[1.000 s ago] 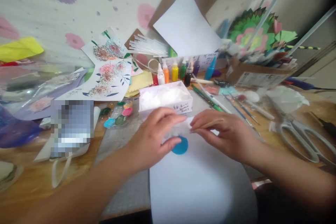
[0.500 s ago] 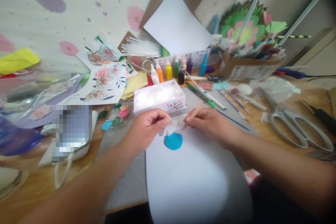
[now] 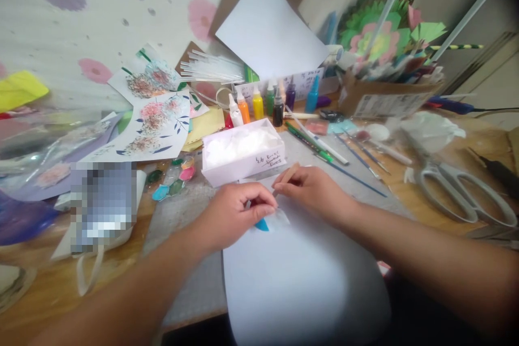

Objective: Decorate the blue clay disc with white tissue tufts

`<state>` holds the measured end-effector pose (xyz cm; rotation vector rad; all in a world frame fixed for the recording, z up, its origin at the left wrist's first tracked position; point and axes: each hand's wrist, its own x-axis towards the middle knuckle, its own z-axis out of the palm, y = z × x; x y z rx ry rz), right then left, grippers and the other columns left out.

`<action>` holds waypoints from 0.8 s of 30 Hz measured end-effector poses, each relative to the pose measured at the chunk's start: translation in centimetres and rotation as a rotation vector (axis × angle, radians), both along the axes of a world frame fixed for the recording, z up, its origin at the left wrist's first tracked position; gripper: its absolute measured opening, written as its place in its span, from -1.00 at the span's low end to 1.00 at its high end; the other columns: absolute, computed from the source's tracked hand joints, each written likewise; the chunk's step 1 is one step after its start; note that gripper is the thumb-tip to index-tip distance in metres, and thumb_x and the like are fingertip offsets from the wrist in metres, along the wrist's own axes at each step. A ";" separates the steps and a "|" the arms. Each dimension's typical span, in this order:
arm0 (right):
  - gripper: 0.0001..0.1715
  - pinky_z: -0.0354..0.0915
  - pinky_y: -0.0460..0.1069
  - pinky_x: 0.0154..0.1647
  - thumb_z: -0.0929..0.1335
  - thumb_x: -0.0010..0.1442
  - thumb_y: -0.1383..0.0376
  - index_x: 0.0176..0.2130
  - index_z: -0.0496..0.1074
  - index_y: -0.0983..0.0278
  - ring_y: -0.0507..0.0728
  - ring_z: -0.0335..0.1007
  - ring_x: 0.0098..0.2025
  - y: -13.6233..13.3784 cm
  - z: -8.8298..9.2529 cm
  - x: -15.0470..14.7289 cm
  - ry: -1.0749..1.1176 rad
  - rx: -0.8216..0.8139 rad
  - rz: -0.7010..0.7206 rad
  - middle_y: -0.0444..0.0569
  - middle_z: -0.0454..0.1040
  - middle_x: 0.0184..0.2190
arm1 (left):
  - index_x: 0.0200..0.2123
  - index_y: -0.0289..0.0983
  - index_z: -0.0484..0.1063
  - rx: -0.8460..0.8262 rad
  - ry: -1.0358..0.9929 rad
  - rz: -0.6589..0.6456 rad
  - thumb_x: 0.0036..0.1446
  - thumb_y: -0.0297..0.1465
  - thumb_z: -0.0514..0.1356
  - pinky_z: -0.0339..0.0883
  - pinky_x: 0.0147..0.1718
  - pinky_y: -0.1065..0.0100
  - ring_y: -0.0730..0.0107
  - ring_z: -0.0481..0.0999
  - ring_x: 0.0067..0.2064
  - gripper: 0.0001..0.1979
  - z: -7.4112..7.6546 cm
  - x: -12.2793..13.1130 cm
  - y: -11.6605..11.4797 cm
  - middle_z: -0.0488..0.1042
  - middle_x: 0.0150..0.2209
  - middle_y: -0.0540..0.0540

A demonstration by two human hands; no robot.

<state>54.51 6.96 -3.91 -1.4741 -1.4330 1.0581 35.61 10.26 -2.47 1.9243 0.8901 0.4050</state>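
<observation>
My left hand [image 3: 237, 213] has its thumb and fingers pinched on a thin whitish translucent piece [image 3: 281, 217], tissue-like, over the white paper sheet [image 3: 287, 281]. A bright blue patch [image 3: 263, 225] on the sheet shows just below those fingertips, mostly covered by my hand and the thin piece. Between the thumb and fingers of my right hand [image 3: 310, 189] is a flat wooden stick [image 3: 287, 174], slanting down toward my left fingertips. Its lower tip is hard to make out. Both hands nearly meet near the sheet's top edge.
A white box of cotton [image 3: 245, 146] stands just behind my hands, with paint bottles [image 3: 257, 101] beyond it. Scissors [image 3: 458, 189] and brushes [image 3: 363, 157] lie at right. Flower-painted papers [image 3: 154, 124] and paint pots [image 3: 174, 178] are at left, near a pixelated phone-like object [image 3: 103, 205].
My left hand has moved right and down, now covering most of the blue patch. My right hand has shifted slightly left, and the thin piece has swung down to the right.
</observation>
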 end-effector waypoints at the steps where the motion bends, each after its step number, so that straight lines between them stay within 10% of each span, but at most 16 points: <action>1: -0.86 0.29 -0.04 -0.27 0.38 0.02 0.33 -0.54 0.49 0.24 0.08 0.45 -0.34 0.0 0.0 -0.1 -0.001 0.004 -0.006 -0.11 0.55 -0.42 | -0.40 -0.25 0.51 0.023 0.008 -0.010 0.11 -0.40 0.20 0.29 -0.40 0.45 0.46 0.45 -0.38 -0.91 -0.2 0.2 -0.1 0.53 -0.41 0.02; 15: -0.77 0.23 -0.06 -0.47 0.35 0.04 0.17 -0.45 0.45 0.29 0.04 0.30 -0.50 -0.2 0.2 0.7 0.107 0.044 -0.195 -0.11 0.44 -0.56 | -0.40 -0.22 0.53 0.342 0.060 -0.023 0.09 -0.48 0.19 0.23 -0.36 0.42 0.45 0.45 -0.34 -0.89 -1.9 1.1 1.2 0.53 -0.36 0.04; 24: -0.80 0.28 -0.03 -0.36 0.35 0.04 0.20 -0.51 0.48 0.26 0.09 0.41 -0.41 -0.8 -0.3 0.0 0.020 0.113 -0.027 -0.08 0.52 -0.50 | -0.45 -0.24 0.51 0.295 0.096 0.002 0.02 -0.55 0.17 0.23 -0.37 0.42 0.46 0.44 -0.35 -0.86 -2.0 1.4 1.5 0.48 -0.38 0.04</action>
